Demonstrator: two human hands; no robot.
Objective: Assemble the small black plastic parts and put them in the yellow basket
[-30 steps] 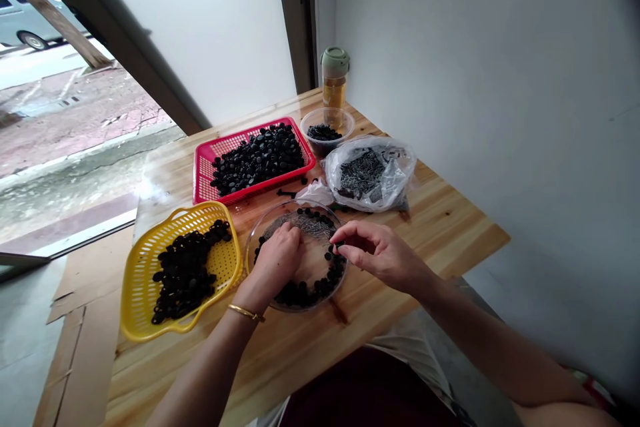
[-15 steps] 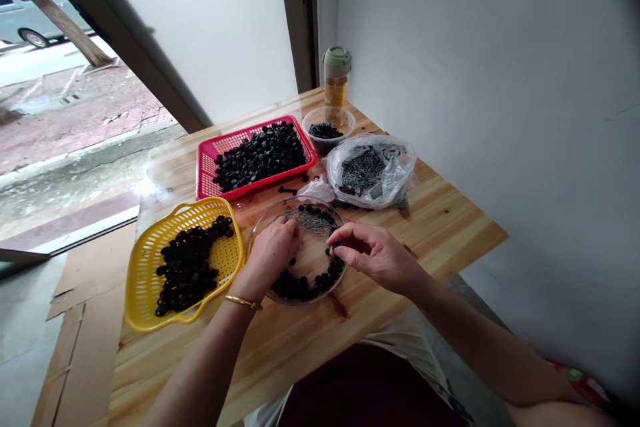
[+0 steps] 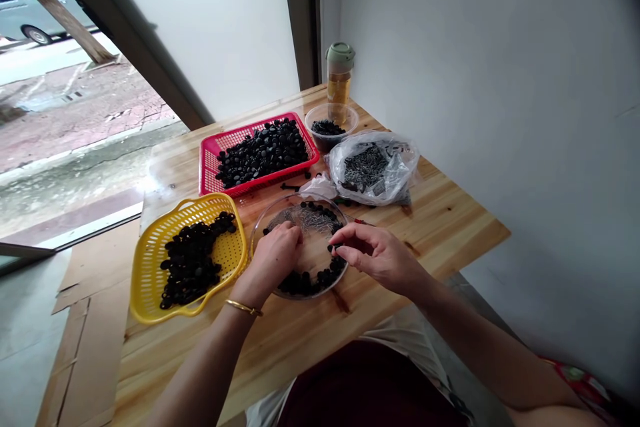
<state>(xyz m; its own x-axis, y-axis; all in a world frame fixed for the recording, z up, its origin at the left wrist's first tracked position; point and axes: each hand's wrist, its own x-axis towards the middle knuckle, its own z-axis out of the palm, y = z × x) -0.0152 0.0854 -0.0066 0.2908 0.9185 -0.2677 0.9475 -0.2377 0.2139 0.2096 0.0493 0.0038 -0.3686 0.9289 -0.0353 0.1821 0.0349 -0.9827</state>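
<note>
A clear round tray (image 3: 253, 227) sits on the wooden table in front of me. Small black round pieces (image 3: 305, 283) lie along its near and right inside edge, and thin silvery pins (image 3: 313, 219) are spread at its far side. My left hand (image 3: 277, 250) reaches over the tray's left part with its fingers curled down; its fingertips are hidden, so what they hold does not show. At the right rim my right hand (image 3: 373, 253) has thumb and forefinger pinched on something small and dark, too small to name.
A yellow basket (image 3: 143, 267) of black pieces stands at left. Behind are a red basket (image 3: 210, 147) of black discs, a plastic bowl (image 3: 331, 110), a plastic bag (image 3: 403, 177) of dark metal bits and a bottle (image 3: 340, 70). A white wall (image 3: 475, 80) rises at right.
My left hand has shifted slightly over the tray, its fingers still curled. My right hand keeps its pinch at the rim. The view has moved a little.
</note>
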